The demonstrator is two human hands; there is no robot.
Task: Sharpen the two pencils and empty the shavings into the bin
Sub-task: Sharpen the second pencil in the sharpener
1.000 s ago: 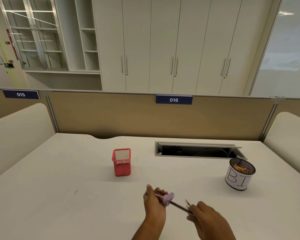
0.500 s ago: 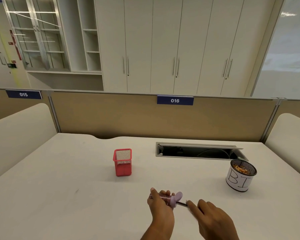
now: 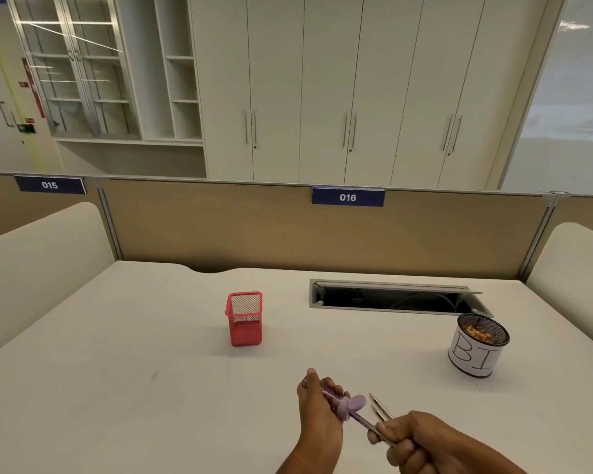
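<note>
White desk [image 3: 117, 388] bears red mesh cup [image 3: 244, 319] and bin [image 3: 476, 347].

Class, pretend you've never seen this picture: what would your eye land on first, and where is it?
The red mesh holder stands out in the middle of the desk. Near the front edge, the left hand grips a lilac sharpener, and the right hand holds a pencil in it. At the right stands the bin, with shavings inside.
</note>
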